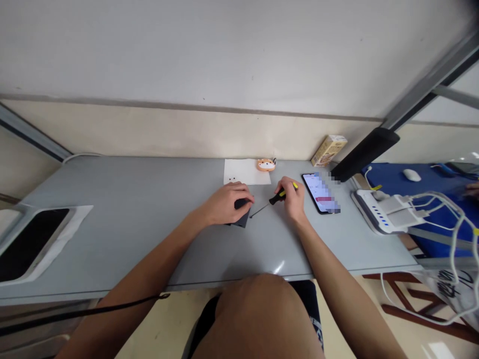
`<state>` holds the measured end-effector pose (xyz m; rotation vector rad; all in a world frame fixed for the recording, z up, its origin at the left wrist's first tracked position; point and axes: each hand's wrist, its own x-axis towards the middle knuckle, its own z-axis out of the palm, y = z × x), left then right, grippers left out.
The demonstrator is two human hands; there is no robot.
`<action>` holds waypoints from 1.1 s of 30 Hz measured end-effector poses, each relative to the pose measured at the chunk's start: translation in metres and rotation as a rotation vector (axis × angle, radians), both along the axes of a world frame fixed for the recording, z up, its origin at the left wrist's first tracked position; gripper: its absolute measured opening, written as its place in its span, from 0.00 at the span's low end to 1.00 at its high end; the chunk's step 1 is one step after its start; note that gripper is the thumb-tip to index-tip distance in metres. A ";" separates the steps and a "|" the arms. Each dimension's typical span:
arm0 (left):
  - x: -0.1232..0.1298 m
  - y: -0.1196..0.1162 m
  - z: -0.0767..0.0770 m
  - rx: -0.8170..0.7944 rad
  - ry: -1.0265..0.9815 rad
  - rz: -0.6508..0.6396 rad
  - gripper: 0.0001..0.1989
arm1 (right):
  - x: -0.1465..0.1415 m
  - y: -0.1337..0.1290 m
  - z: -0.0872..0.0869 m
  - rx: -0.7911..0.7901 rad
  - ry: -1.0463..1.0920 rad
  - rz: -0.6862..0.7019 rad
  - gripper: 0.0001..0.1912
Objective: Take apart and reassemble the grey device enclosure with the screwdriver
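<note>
- Our left hand (224, 203) is curled over a small black gadget (242, 220), fingers closed on top, so it does seem to have hold of it, though the palm hides most of the thing.
- Our right hand (290, 198) is closed around a screwdriver (279, 197) with a black-and-yellow handle. The thin shaft points left, and the tip sits just beside the gadget. We can't see it touching.
- The gadget is between our hands, on the grey desk (127, 249), toward the front edge.
- Progress, as far as we can see: two tiny dark specks (232, 178) lie on a white sheet of paper (249, 172) just past our hands. They might be small screws, but they're too small to call. We can't tell whether the gadget is opened up, since our hand is in the way.
- Containers: a small cardboard box (328, 150) is propped at the back of the desk. Its top looks shut, and we can't see what's inside.
- Also around: an orange dog-face keyring (266, 164) by the paper, a phone (318, 193) with a blurred screen right of our right hand, and a white charger (377, 214) with cables.
</note>
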<state>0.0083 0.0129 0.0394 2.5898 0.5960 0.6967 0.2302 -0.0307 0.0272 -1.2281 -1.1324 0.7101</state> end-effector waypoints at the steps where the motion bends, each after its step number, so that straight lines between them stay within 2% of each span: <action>1: 0.000 -0.001 0.000 -0.019 0.023 -0.007 0.07 | 0.002 0.001 0.000 0.003 0.026 -0.031 0.18; 7: 0.002 -0.005 -0.005 -0.062 0.097 0.025 0.09 | 0.009 0.008 -0.003 -0.021 0.200 -0.183 0.18; 14: 0.005 -0.006 -0.005 -0.046 0.130 0.019 0.10 | 0.016 0.010 -0.005 -0.042 0.102 -0.197 0.18; 20: 0.006 -0.012 -0.001 -0.028 0.204 0.032 0.12 | 0.011 0.012 -0.008 -0.072 0.064 -0.142 0.18; 26: 0.006 -0.017 -0.002 -0.020 0.244 0.064 0.15 | 0.009 0.011 -0.009 -0.074 0.121 -0.160 0.17; 33: 0.010 -0.019 -0.008 -0.010 0.210 0.108 0.09 | 0.014 0.014 -0.008 -0.101 0.253 -0.247 0.17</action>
